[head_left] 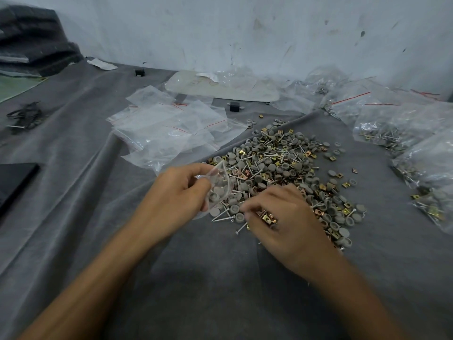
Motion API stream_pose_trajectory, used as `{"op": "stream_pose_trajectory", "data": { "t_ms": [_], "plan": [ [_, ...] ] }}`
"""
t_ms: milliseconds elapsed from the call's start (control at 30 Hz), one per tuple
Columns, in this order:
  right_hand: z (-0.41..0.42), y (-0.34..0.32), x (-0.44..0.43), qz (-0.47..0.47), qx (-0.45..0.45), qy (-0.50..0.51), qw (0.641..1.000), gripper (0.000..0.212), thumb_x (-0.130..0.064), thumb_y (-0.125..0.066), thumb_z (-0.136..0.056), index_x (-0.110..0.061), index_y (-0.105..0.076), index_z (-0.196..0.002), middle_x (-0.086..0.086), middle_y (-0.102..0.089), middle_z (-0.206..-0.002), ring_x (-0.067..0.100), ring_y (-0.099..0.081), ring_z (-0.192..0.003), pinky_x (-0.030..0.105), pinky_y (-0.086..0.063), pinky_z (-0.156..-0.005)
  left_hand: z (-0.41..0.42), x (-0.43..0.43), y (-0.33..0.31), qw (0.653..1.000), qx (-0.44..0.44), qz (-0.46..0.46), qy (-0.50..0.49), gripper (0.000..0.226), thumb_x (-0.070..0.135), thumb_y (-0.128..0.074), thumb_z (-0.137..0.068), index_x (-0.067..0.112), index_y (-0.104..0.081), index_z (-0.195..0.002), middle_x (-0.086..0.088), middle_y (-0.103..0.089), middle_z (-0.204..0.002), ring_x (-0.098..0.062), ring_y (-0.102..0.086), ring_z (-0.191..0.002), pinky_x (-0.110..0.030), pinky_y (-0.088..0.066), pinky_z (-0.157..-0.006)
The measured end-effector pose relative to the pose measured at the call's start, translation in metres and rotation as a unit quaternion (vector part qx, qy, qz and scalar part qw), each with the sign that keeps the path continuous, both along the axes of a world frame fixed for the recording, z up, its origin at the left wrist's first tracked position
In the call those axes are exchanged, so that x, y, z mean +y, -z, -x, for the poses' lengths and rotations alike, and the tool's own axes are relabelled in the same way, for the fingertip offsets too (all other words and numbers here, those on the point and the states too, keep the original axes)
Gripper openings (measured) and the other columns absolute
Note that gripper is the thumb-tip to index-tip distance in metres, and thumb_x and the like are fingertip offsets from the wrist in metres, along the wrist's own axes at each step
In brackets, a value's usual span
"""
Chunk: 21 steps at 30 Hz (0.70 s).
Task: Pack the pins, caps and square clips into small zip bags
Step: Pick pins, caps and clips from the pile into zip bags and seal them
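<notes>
A heap of grey caps, silver pins and brass square clips (282,165) lies on the grey cloth in the middle. My left hand (176,195) holds a small clear zip bag (218,185) at the heap's near left edge; grey caps show inside the bag. My right hand (277,217) rests on the heap's near edge with curled fingers that hold several brass square clips (267,218). Loose pins (221,215) lie between the two hands.
A pile of empty zip bags (169,128) lies behind my left hand. Filled bags (404,128) sit along the right side. A white board (220,87) and small black blocks (234,106) lie near the wall. A black slab (14,180) sits at the left edge.
</notes>
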State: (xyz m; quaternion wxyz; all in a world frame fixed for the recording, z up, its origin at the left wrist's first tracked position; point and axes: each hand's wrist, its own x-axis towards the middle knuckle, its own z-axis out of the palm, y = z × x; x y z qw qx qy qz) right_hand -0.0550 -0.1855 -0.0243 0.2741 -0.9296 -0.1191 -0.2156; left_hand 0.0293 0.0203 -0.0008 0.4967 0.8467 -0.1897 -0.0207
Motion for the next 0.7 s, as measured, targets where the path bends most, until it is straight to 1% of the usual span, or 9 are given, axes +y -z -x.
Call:
{"op": "stream_pose_trajectory", "data": {
  "t_ms": [100,167,233,300,400,500,567,633,700],
  "plan": [
    [0.003,0.003,0.008,0.090,0.059,-0.015,0.994,0.013,-0.039,-0.066,-0.092,-0.031,-0.075,-0.099,-0.015,-0.063,-0.094,0.014,-0.048,-0.097,0.035,-0.040,-0.091,0.002,-0.001,-0.001,1.000,0.006,-0.007,0.003,0.030,0.030,-0.047,-0.086,0.048,-0.070,-0.094,0.003,-0.072,-0.063,-0.006,-0.056,-0.050,-0.026,-0.047,-0.051],
    [0.002,0.006,0.013,0.129,0.086,-0.018,0.988,0.018,-0.043,-0.062,-0.094,-0.033,-0.075,-0.102,-0.013,-0.064,-0.098,0.016,-0.047,-0.102,0.038,-0.037,-0.094,0.003,-0.002,-0.002,1.000,0.010,-0.015,0.009,0.032,0.032,-0.045,-0.085,0.051,-0.069,-0.094,0.002,-0.071,-0.062,-0.019,-0.062,-0.054,-0.037,-0.055,-0.059],
    [0.000,0.007,0.016,0.143,0.099,-0.013,0.985,0.022,-0.043,-0.058,-0.098,-0.032,-0.075,-0.106,-0.012,-0.067,-0.104,0.018,-0.047,-0.106,0.037,-0.035,-0.096,0.003,-0.002,-0.004,1.000,0.008,-0.024,0.015,0.037,0.034,-0.045,-0.084,0.061,-0.067,-0.094,0.003,-0.071,-0.061,-0.029,-0.066,-0.062,-0.047,-0.056,-0.065],
    [-0.001,0.007,0.016,0.149,0.100,-0.005,0.984,0.023,-0.040,-0.054,-0.101,-0.031,-0.074,-0.107,-0.012,-0.068,-0.106,0.018,-0.047,-0.107,0.036,-0.033,-0.096,0.004,-0.002,-0.006,0.999,0.001,-0.033,0.018,0.038,0.036,-0.044,-0.084,0.066,-0.064,-0.094,0.005,-0.071,-0.062,-0.030,-0.066,-0.063,-0.049,-0.056,-0.065],
    [0.001,0.007,0.015,0.137,0.098,0.001,0.986,0.020,-0.036,-0.052,-0.102,-0.029,-0.071,-0.105,-0.012,-0.066,-0.104,0.017,-0.048,-0.104,0.037,-0.035,-0.097,0.005,-0.002,-0.006,0.999,0.001,-0.035,0.014,0.031,0.038,-0.044,-0.084,0.055,-0.068,-0.093,0.005,-0.072,-0.062,-0.029,-0.066,-0.063,-0.048,-0.056,-0.065],
    [0.000,0.006,0.015,0.085,0.082,0.005,0.993,0.014,-0.026,-0.054,-0.103,-0.023,-0.068,-0.101,-0.010,-0.065,-0.101,0.015,-0.049,-0.100,0.035,-0.037,-0.095,0.004,-0.001,-0.006,0.999,0.002,-0.034,0.006,0.030,0.037,-0.044,-0.083,0.053,-0.067,-0.093,0.005,-0.071,-0.061,-0.021,-0.063,-0.055,-0.040,-0.054,-0.059],
    [-0.001,0.003,0.013,0.016,0.051,0.023,0.998,0.010,-0.021,-0.057,-0.101,-0.020,-0.067,-0.098,-0.011,-0.063,-0.098,0.014,-0.049,-0.097,0.029,-0.038,-0.089,0.004,-0.001,-0.006,0.999,0.004,-0.035,0.005,0.030,0.037,-0.044,-0.083,0.053,-0.067,-0.094,0.006,-0.071,-0.062,-0.013,-0.061,-0.052,-0.037,-0.052,-0.056],
    [-0.001,-0.001,0.009,-0.040,0.023,0.036,0.998,0.010,-0.021,-0.057,-0.101,-0.020,-0.066,-0.100,-0.017,-0.059,-0.095,0.010,-0.050,-0.095,0.023,-0.039,-0.083,0.004,-0.001,-0.005,0.999,0.003,-0.040,0.009,0.029,0.037,-0.044,-0.084,0.052,-0.066,-0.096,0.006,-0.071,-0.062,-0.012,-0.062,-0.053,-0.039,-0.053,-0.058],
    [0.000,-0.005,0.006,-0.129,0.026,0.016,0.991,0.010,-0.023,-0.055,-0.102,-0.024,-0.065,-0.100,-0.021,-0.058,-0.085,0.003,-0.053,-0.084,0.019,-0.040,-0.074,0.005,-0.001,-0.003,0.999,0.005,-0.046,0.018,0.029,0.037,-0.044,-0.085,0.052,-0.066,-0.097,0.006,-0.071,-0.062,-0.006,-0.060,-0.052,-0.035,-0.052,-0.058]
  ]
}}
